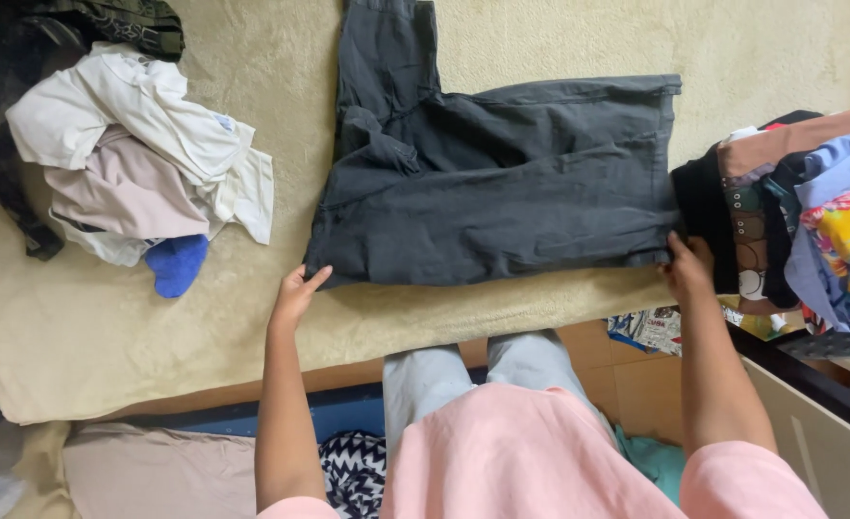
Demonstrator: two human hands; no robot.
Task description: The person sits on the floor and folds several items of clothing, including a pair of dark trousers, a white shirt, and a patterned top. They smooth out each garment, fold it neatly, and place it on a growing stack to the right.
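Dark grey trousers [502, 192], laid flat across a beige blanket [108, 336], legs folded over each other, one leg running up out of view. Left hand [296, 291] at the near left corner of the cloth, fingers straight and held close together, thumb apart, fingertips just touching the edge, nothing gripped. Right hand [687, 267] at the near right end, fingers curled onto the hem, seemingly pinching it; exact grip hard to tell. Just right of that, a pile of colourful clothes [800, 221]. Well to the left, a heap of white and pale garments [137, 144] with a blue sock [175, 263] at its lower edge.
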